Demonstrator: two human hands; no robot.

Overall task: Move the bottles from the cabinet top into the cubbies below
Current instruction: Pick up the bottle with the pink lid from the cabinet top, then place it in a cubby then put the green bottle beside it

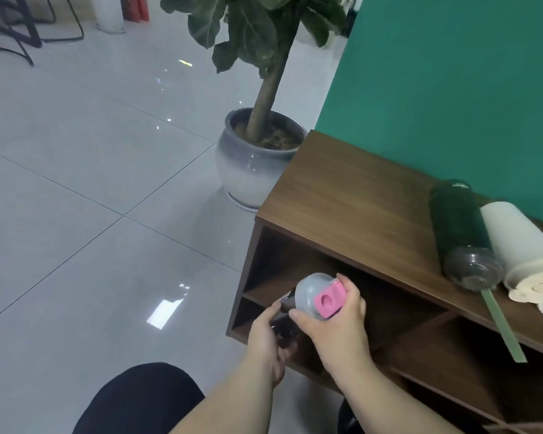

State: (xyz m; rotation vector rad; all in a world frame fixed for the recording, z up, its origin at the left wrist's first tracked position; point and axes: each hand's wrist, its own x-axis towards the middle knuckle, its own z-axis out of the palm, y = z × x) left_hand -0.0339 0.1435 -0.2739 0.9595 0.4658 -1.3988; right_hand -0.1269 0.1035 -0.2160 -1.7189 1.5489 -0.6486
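Head view shows both hands closed on a dark bottle point(290, 308) with a clear domed lid, held at the mouth of the cabinet's point(342, 195) left-end upper cubby point(282, 264): right hand point(336, 321) on the lid, left hand point(268, 336) round the body. It looks rigid, smooth and probably slippery; holding the body seems safer than the lid.

I see soft, even indoor light with a cool cast. The glossy floor tiles point(91, 183) throw back bright patches of glare, the strongest a white reflection point(165, 310) near the cabinet point(342, 195). Its cubbies point(311, 277) sit in deep shadow. The whole frame looks slightly soft and smeared. Wide-angle distortion tilts and bends lines toward the edges; the far background is hazy.
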